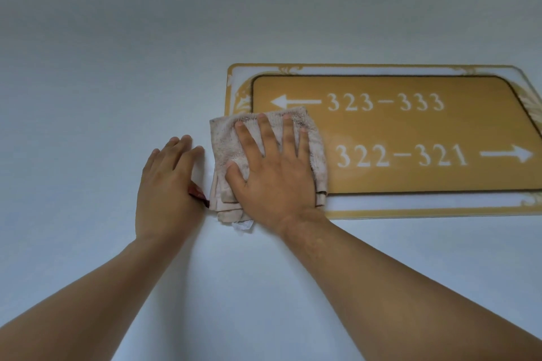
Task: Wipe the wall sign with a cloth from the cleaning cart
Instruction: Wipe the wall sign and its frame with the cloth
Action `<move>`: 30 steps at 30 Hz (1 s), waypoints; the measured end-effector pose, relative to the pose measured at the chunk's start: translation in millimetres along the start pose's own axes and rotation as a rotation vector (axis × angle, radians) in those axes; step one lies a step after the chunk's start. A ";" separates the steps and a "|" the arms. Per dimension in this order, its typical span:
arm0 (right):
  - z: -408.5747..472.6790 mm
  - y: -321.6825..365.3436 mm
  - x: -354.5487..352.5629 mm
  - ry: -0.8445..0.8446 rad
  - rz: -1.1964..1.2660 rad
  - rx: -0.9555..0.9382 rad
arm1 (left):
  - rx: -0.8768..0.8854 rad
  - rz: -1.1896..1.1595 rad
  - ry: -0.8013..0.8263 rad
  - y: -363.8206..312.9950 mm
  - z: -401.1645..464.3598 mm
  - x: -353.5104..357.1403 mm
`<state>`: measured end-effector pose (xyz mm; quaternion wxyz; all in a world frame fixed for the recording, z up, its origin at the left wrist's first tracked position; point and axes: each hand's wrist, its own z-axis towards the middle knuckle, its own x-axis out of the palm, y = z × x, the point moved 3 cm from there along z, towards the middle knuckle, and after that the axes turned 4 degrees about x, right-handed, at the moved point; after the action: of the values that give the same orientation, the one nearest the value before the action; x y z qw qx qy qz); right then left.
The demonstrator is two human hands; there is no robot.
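Head view: right hand (pixel 272 167) lies flat w/ fingers spread, palm pressing a folded, worn pinkish-beige terry cloth (pixel 225 152) onto the lower-left part of the gold rectangular wall sign (pixel 410 132) w/ white room numbers and arrows. Forearm runs up from bottom right. Cloth sits under the palm and fingers, covers the sign's left end, and overhangs its left edge onto the pale grey-white wall (pixel 102 67); folded corners w/ a small tag hang below the heel of the hand.

Left hand (pixel 167 184) rests flat on the wall just left of the sign, fingers together, pointing up, not on the cloth. Small dark red bit (pixel 197 193) peeks out by its thumb side; can't tell what it is.

Right of the cloth the sign face is uncovered: "323–333" upper row, "322–321" lower row. Sign's right end runs out of frame. Bare wall above, below and left of the sign.
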<state>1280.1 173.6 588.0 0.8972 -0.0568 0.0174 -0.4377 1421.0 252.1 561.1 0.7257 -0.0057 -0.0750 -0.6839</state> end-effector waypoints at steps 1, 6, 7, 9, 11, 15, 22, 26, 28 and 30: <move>-0.8 1.2 0.4 0.000 0.012 0.002 | 0.004 0.003 -0.004 0.1 -0.5 -0.8; 1.3 -4.4 -0.9 0.028 0.035 -0.019 | 0.016 0.006 -0.016 -2.9 -0.6 -0.7; 1.5 -5.8 -1.1 0.027 0.035 -0.023 | 0.019 0.003 -0.018 -2.9 -0.5 -0.7; 3.0 -6.8 -1.4 0.028 0.043 -0.030 | 0.023 0.008 -0.015 -2.5 0.6 -1.3; 3.8 -7.8 -1.4 0.031 0.050 -0.039 | 0.029 0.017 -0.020 -2.8 1.7 -1.2; 4.0 -13.1 -1.4 0.035 0.055 -0.061 | 0.053 0.035 -0.040 -4.3 1.5 -1.2; 3.9 -21.4 -4.3 0.051 0.059 -0.100 | 0.063 0.087 -0.104 -0.5 5.6 3.8; 1.4 -31.4 -8.0 0.072 0.050 -0.138 | 0.021 0.102 -0.126 -2.6 5.6 6.9; 0.4 -35.9 -9.5 0.085 0.044 -0.149 | 0.017 0.108 -0.135 -1.7 5.3 7.7; -0.3 -40.1 -10.8 0.092 0.047 -0.151 | 0.016 0.116 -0.137 0.4 5.3 8.1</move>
<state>1242.1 157.6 592.3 0.8987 -0.1036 0.0928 -0.4160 1421.4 244.6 567.4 0.7572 -0.0512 -0.1296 -0.6381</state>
